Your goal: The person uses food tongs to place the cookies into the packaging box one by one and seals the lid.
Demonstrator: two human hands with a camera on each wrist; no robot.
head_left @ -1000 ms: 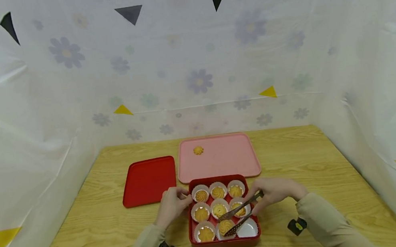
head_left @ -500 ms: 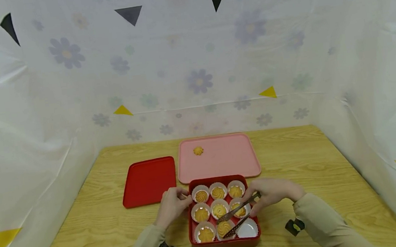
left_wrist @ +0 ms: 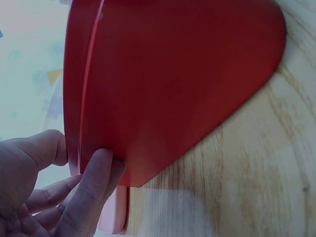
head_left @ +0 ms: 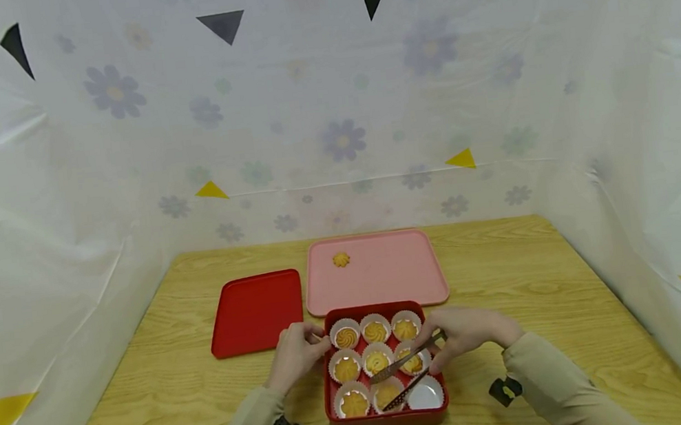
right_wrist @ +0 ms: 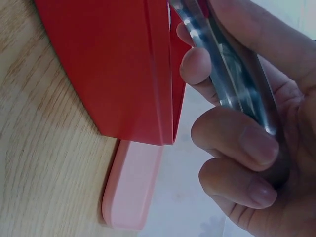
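Observation:
In the head view, a red box holds white paper cups in rows, most with a piped butter cookie inside. My left hand pinches the box's left rim, thumb at the edge and fingertips against the outer wall in the left wrist view. My right hand grips metal tongs over the box's right side. Their arms stand spread, one tip either side of the cookie that sits down in the front middle cup. The front right cup shows its bare white bottom.
A pink tray lies behind the box with one flower-shaped cookie on it. To the left is a flat red tray or lid. White flower-printed sheeting encloses the wooden table at the back and sides.
The tong tips have spread slightly and let go of the cookie, which now sits lower in the front middle cup. My right hand has shifted a little left; my left hand has stayed put.

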